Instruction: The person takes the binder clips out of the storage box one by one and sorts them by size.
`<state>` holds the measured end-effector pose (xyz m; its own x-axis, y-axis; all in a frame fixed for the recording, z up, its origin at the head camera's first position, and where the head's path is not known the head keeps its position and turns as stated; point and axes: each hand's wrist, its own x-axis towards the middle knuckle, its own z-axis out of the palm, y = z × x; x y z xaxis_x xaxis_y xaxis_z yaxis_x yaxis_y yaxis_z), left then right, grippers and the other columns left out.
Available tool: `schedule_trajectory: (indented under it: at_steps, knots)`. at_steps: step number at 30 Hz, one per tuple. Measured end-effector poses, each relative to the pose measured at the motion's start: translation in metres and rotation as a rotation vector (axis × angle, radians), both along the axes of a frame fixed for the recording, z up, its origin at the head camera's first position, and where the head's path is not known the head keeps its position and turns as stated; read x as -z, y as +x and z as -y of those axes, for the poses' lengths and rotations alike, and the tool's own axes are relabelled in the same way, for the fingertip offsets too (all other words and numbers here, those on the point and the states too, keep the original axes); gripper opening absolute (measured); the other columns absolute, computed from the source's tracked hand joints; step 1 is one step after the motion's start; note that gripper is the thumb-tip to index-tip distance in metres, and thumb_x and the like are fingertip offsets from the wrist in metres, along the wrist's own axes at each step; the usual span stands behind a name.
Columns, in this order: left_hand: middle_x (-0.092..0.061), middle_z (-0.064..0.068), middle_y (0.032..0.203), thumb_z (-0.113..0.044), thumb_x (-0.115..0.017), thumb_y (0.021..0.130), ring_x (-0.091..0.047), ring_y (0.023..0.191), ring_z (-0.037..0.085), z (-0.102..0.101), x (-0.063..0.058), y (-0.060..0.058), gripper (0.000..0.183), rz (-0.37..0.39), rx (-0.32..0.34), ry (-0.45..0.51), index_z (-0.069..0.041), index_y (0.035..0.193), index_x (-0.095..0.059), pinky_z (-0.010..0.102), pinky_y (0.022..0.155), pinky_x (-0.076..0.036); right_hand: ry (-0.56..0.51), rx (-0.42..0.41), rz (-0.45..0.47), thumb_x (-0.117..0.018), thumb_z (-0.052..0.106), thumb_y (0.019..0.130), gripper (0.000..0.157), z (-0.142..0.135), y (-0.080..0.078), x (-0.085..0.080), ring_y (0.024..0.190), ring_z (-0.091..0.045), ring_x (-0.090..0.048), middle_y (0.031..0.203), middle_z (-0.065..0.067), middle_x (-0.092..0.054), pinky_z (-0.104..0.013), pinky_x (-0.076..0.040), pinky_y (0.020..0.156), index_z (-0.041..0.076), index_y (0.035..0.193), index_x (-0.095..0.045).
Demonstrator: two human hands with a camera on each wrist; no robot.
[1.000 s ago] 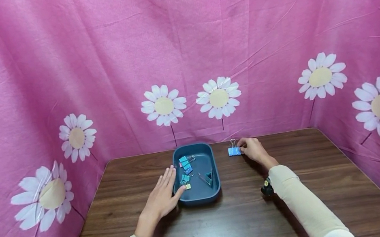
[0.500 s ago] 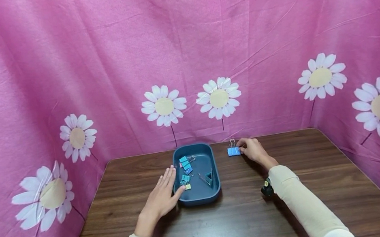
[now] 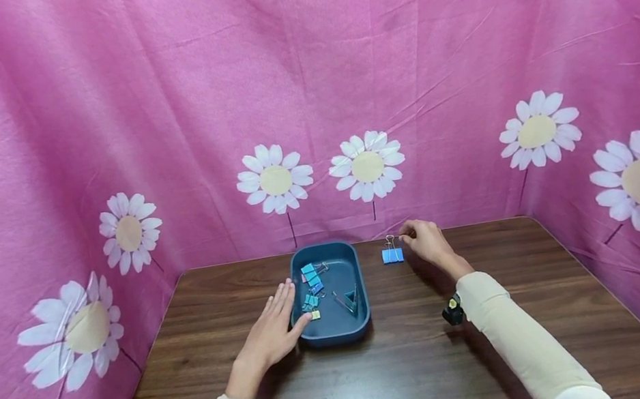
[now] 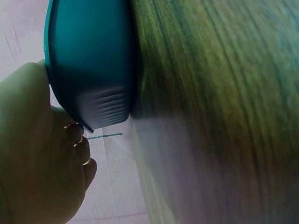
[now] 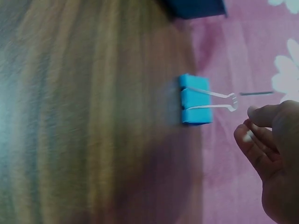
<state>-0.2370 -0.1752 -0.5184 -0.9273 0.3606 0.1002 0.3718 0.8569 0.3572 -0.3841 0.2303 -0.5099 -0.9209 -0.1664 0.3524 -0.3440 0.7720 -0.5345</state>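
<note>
Left hand point(image 3: 268, 331): fingers straight and laid along the left side of the dark blue tray point(image 3: 345, 328), thumb at the rim. Right hand point(image 3: 428, 242): fingers loosely bent, narrow gap between thumb and index finger, holds nothing, just beside the blue binder clip point(image 3: 393, 256), not touching. That clip stands on the table point(image 3: 349, 395), wire handles up, right of the tray, near the far edge. In the tray: turquoise clip point(image 3: 311, 274) and yellow clip point(image 3: 315, 314) on the left, dark teal clip point(image 3: 351, 299) on the right. Pink curtain point(image 3: 299, 58) with daisies behind.
</note>
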Motion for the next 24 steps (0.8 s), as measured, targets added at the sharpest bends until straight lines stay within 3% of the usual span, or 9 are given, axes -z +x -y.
schedule_trajectory:
  at_steps: [5, 11, 24]
  knots:
    - [-0.018, 0.015, 0.179, -0.056, -0.045, 0.11, -0.018, 0.167, 0.033, -0.001, -0.002, 0.001, 0.083, 0.01, 0.0, -0.002, -0.001, 0.168, -0.024, 0.052, 0.136, -0.021, -0.006, -0.031, 0.014, -0.073, 0.007, 0.098, 0.006, 0.004, 0.002, -0.021, 0.087, -0.029, -0.071, 0.095, -0.012, -0.079, -0.047, -0.058, 0.078, 0.005, 0.1, -0.079]
    - [-0.018, 0.014, 0.179, -0.055, -0.046, 0.11, -0.019, 0.166, 0.034, -0.001, -0.004, 0.002, 0.082, 0.012, -0.007, -0.004, 0.0, 0.168, -0.025, 0.053, 0.136, -0.021, 0.008, -0.098, 0.011, -0.074, 0.006, 0.096, 0.008, 0.015, 0.006, -0.043, 0.086, -0.027, -0.073, 0.095, -0.012, -0.079, -0.047, -0.062, 0.081, 0.002, 0.102, -0.079]
    - [-0.018, 0.014, 0.179, -0.053, -0.048, 0.11, -0.016, 0.167, 0.032, -0.002, -0.002, 0.002, 0.081, 0.005, -0.014, -0.019, 0.0, 0.168, -0.026, 0.053, 0.136, -0.021, 0.144, -0.243, 0.001, -0.075, 0.01, 0.097, 0.005, 0.055, 0.024, -0.074, 0.079, -0.015, -0.069, 0.086, -0.001, -0.077, -0.039, -0.061, 0.074, 0.009, 0.095, -0.08]
